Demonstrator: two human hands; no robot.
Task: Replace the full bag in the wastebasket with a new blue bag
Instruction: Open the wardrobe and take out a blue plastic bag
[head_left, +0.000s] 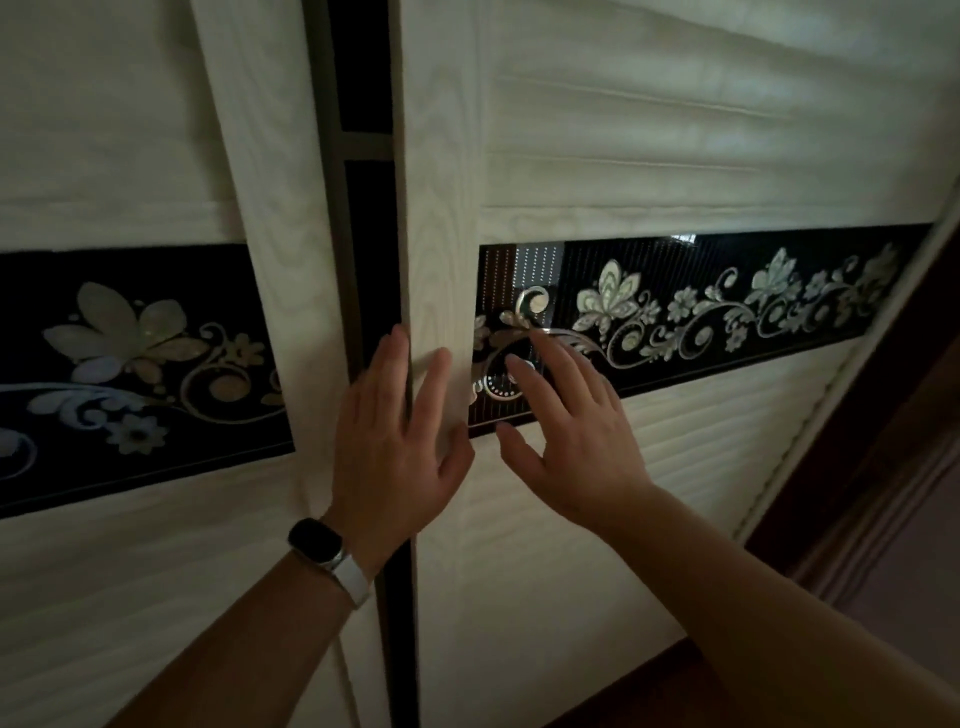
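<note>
1. Two tall cream wood-grain sliding wardrobe doors fill my view: the left-side door (104, 130) and the right-side door (623, 156), each crossed by a glossy black glass band with pale flower scrolls (727, 291).
2. A narrow dark gap (363, 78) runs between the doors. I cannot see what is inside.
3. Left hand (395, 447): fingers straight and flat on the right-side door's cream edge strip (436, 208), fingertips at the gap. It holds nothing.
4. Right hand (571, 431): fingers spread and relaxed over the black band, at or just off the glass, I cannot tell which. It holds nothing.
5. A black-faced wristwatch on a white strap (314, 538) sits on the left wrist.
6. The wastebasket, the full bag and the new blue bag are not in view.
7. Judgement: this is probably the fetching step, opening the wardrobe for a fresh bag, so the swap itself is not begun.
8. Next move: push the door sideways along its track with both palms, evenly so it doesn't bind, until the gap admits an arm.
</note>
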